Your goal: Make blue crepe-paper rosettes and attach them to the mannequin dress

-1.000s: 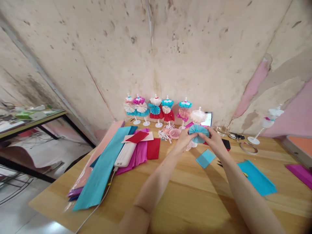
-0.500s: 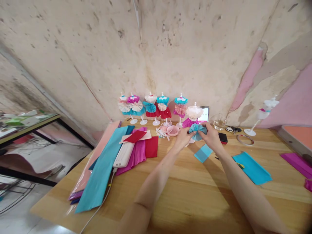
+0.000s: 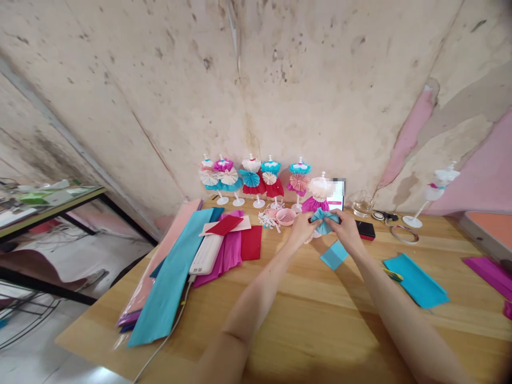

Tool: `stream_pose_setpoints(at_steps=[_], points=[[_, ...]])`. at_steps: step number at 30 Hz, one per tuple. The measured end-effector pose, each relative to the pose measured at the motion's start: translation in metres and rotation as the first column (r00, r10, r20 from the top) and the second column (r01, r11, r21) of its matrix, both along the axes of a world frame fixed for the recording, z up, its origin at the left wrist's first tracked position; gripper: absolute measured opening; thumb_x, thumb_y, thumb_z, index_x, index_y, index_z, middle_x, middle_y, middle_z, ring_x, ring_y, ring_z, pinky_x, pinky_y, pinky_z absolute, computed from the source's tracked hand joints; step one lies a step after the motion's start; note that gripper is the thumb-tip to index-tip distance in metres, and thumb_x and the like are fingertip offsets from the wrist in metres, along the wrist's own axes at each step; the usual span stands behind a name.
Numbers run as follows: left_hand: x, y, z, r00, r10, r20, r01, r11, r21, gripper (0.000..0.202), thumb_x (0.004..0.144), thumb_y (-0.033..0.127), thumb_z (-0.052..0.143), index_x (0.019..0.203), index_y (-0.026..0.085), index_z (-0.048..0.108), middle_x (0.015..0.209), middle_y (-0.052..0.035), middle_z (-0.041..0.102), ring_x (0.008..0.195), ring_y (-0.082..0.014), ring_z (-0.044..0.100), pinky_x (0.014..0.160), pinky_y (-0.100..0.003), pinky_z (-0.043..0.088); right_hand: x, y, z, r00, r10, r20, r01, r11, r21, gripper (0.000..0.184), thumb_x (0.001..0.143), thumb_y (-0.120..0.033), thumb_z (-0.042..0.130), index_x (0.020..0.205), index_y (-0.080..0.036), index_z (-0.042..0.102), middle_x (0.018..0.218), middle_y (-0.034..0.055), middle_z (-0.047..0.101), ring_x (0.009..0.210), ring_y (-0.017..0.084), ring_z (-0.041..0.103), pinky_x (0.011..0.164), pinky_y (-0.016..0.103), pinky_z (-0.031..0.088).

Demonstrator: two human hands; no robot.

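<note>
A pleated blue paper fan (image 3: 324, 225) is pinched between my two hands, above the table. My left hand (image 3: 303, 226) grips its left side, and my right hand (image 3: 347, 229) grips its right side. Right behind the fan stands a small dress form (image 3: 320, 189) with a cream ruffled top and a magenta skirt. On the table below my hands lies a light blue paper square (image 3: 335, 255). A pink bowl (image 3: 286, 216) sits to the left of my left hand, with paper scraps (image 3: 269, 219) beside it.
Several dressed mini forms (image 3: 251, 178) line the wall. Blue crepe paper (image 3: 172, 282), a white power bank (image 3: 207, 253) and red paper (image 3: 252, 243) lie left. To the right are a black box (image 3: 365, 230), a glass (image 3: 362, 205), tape (image 3: 404, 234), a blue sheet (image 3: 420, 282) and a white form (image 3: 438, 186).
The fan's outline has gone from nearly round to narrower and gathered at the top, and my hands have tilted with it. The whole view has shifted slightly.
</note>
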State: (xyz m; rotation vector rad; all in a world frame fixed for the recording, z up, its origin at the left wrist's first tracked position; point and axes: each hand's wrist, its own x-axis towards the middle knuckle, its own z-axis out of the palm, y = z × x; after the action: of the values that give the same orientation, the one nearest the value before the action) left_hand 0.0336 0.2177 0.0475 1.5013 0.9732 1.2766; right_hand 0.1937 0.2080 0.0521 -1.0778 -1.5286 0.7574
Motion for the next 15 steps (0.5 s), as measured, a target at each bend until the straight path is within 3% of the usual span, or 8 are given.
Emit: stream_pose_setpoints(at_steps=[4,8,12,15], points=[[-0.0014,0.0009,-0.0009,1.000,0.008,-0.030,-0.008,1.000,-0.002,0.015,0.070,0.028,0.071,0.067,0.016,0.062,0.064,0.0012,0.057,0.070,-0.0143,0.049,0.067,-0.026,0.042,-0.0007,-0.0021,0.0000,0.999,-0.047,0.005,0.047,0.999,0.018,0.024,0.070,-0.042,0.072,0.086,-0.025,0.067,0.086,0.0041,0.065,0.083,0.024,0.056,0.076,0.038,0.047],[0.0022,0.0014,-0.0018,0.996,-0.074,0.040,0.076,0.996,-0.048,0.029,0.077,0.039,0.068,0.090,0.013,0.065,0.084,-0.0036,0.066,0.078,-0.0154,0.059,0.074,-0.028,0.049,0.0015,0.0013,-0.0026,0.998,-0.004,-0.066,0.001,0.999,-0.049,0.032,0.075,-0.051,0.066,0.091,-0.023,0.064,0.078,0.0011,0.064,0.071,0.019,0.057,0.068,0.034,0.048],[0.0043,0.0008,-0.0025,0.982,-0.032,0.185,0.042,0.998,-0.048,0.048,0.070,0.032,0.077,0.110,0.015,0.058,0.103,-0.0082,0.067,0.091,-0.0178,0.062,0.081,-0.031,0.051,0.0035,0.0060,-0.0079,0.992,0.021,-0.128,-0.033,0.996,-0.088,0.035,0.074,-0.054,0.066,0.088,-0.022,0.062,0.074,-0.0004,0.062,0.064,0.016,0.056,0.062,0.030,0.047],[0.0023,-0.0012,0.0002,0.989,-0.033,0.143,0.040,0.998,-0.049,0.038,0.072,0.032,0.075,0.103,0.014,0.060,0.097,-0.0072,0.067,0.085,-0.0168,0.062,0.077,-0.030,0.051,0.0046,0.0069,-0.0086,0.990,0.018,-0.137,-0.030,0.996,-0.085,0.034,0.073,-0.053,0.067,0.084,-0.022,0.061,0.071,-0.0011,0.060,0.065,0.016,0.055,0.062,0.030,0.047]])
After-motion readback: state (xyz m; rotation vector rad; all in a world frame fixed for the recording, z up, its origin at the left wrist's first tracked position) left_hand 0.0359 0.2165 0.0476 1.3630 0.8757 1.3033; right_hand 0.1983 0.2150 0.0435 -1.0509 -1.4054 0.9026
